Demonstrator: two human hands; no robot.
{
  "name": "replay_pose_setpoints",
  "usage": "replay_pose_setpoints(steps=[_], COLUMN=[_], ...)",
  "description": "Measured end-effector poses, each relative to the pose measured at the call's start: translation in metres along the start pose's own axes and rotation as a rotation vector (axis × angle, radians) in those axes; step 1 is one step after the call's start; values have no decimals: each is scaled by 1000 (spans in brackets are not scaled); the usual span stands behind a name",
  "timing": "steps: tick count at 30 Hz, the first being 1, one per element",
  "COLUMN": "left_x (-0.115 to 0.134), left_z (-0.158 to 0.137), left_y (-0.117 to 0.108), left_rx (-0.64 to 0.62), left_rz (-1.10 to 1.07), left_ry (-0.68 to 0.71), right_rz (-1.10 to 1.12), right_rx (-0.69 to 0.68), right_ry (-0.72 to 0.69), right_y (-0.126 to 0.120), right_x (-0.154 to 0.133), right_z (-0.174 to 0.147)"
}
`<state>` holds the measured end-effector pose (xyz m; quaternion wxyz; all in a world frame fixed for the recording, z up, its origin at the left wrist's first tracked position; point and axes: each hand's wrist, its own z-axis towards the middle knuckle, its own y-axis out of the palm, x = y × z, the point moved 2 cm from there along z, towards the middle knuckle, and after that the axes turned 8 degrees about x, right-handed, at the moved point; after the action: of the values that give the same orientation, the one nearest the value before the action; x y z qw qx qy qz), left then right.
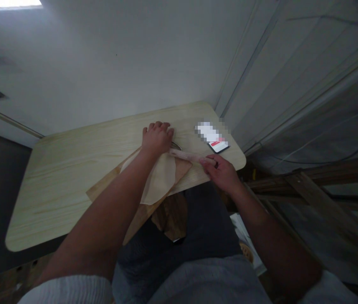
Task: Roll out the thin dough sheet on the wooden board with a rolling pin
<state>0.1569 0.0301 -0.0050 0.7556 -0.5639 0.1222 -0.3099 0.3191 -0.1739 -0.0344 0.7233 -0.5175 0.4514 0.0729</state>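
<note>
My right hand point(218, 171) is closed round one end of a pale, floury-looking rolling pin point(191, 157). Its other end reaches left to beside my left wrist. Bent fingers curl downward on my left hand point(157, 137), over the tabletop; their tips, and whatever they grip, are hidden. A thin curved metal rim point(176, 146) shows just right of that hand, mostly covered. Under my left forearm lies a thin, pale, rounded sheet of dough point(160, 181). It rests on a brown board or paper point(183, 168) that juts past the table's front edge.
A phone point(218, 145) with a lit screen lies near the right end of the pale wooden table point(61, 169). White walls stand behind and to the right. Wooden beams point(312, 171) and cables are at the right, and my lap is below the table edge.
</note>
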Motion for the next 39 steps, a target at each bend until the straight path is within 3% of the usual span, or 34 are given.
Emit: replay_pose_setpoints(steps=[15,27,39], left_x=[-1,-1,-1], left_z=[-27,-67,-123], left_y=[-9,-20,-34], left_rx=[28,100,32], left_rz=[-17,-6,-4], left_ry=[-13,-23,-91], right_rz=[-55,-81,-142], right_rx=[7,16,-34], right_ry=[-48,-99,-144], right_y=[-2,1,4], right_x=[-4,-6,-13], right_z=[-3,-7,-20])
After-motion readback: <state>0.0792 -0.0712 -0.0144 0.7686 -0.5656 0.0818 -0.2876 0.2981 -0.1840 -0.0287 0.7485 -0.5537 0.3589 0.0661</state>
